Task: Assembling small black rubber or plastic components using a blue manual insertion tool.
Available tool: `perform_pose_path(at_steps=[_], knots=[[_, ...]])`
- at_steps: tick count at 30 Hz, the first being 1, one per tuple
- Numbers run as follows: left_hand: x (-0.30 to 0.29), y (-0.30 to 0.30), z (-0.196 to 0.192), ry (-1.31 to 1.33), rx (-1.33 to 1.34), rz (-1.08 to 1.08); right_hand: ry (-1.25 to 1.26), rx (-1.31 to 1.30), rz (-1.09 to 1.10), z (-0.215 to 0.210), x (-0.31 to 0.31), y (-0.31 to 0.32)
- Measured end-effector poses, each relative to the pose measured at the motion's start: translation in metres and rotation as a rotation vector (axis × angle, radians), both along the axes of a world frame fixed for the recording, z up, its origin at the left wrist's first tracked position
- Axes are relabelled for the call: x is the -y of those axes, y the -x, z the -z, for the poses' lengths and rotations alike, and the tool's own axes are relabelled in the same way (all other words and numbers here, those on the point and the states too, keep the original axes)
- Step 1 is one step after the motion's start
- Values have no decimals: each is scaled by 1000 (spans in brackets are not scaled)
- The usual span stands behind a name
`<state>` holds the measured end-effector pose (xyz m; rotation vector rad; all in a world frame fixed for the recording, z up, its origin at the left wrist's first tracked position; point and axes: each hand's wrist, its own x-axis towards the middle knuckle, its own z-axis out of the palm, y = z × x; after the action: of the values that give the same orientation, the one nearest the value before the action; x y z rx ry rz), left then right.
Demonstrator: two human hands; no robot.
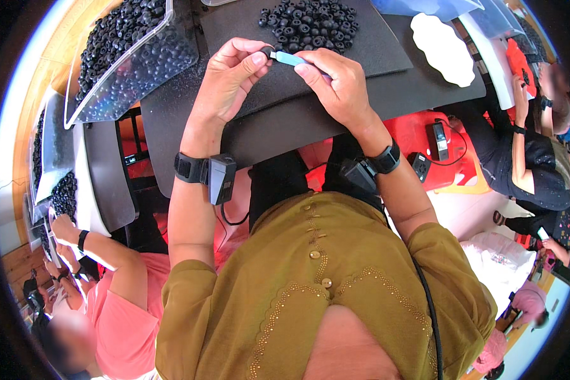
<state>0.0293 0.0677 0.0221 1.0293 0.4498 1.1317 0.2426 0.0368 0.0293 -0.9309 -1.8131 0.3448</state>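
My left hand pinches a small black ring-like part between thumb and fingertips, above the dark board. In my right hand is a slim tool with a light-blue handle, its pale tip touching or very close to the part. Whether that tip is a blade cannot be made out. Just beyond both hands lies a heap of similar black parts, round and with holes.
A clear plastic bin full of black parts stands at the left. A white wavy-edged piece lies on the table at the right. Below it is a red stool with small devices. Other people work at both sides.
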Motion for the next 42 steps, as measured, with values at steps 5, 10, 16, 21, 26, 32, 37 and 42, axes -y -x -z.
perform_pose_path(at_steps=[5, 10, 16, 21, 26, 32, 37, 42], knots=[[0, -1, -3, -18, 10, 40, 18, 19, 27, -1, 3, 1], [12, -16, -6, -159, -534, 145, -29, -111, 81, 4, -11, 0], [3, -3, -11, 81, -133, 93, 121, -235, -44, 2, -5, -4], [2, -3, -10, 46, -127, 214, 120, -239, -287, -6, -3, 5], [2, -3, -8, 44, -134, 215, 223, -257, -298, -13, -2, 7], [8, -12, -6, 32, -103, 140, 360, -471, -321, -3, -10, 11], [7, -9, -4, 18, -116, 162, 715, -714, -516, -8, -6, 6], [13, -14, -16, 129, -27, 85, 562, -601, -348, -10, -6, 0]])
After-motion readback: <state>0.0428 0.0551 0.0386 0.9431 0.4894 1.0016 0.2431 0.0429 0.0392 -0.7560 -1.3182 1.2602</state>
